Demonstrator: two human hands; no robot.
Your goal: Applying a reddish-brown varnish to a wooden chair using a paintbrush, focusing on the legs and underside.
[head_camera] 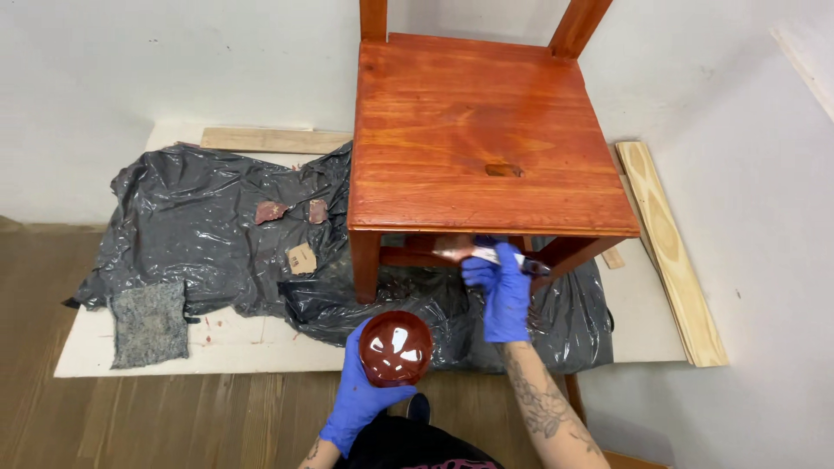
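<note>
Both hands wear blue gloves. The left hand (360, 395) is cupped closed around a small round bowl (396, 347) of glossy dark red-brown stain, holding it from below and to the left, low in the view and close to the person's body. Up and to the right of it, the right hand (502, 291) is curled shut on the handle of a paintbrush (486, 254), whose bristle end points leftward from the fingers and lies against the front rail just under the seat of a wooden chair (482, 130). The chair stands directly beyond both hands, its seat wet-looking and reddish-orange, with a dark knot near the middle; the two back posts rise at the top edge. Beneath the chair and stretching away to the left of the hands lies crumpled black plastic sheeting (200, 226), spread on a pale board (226, 343) that rests on the wood floor. On the sheeting, well left of the brush hand, sit a few small stained scraps (271, 211), and farther left, beyond the bowl hand, a grey felt-like cloth (149, 323) lies on the board's edge. To the right of the right hand, a light wooden plank (673, 252) lies along the wall.
</note>
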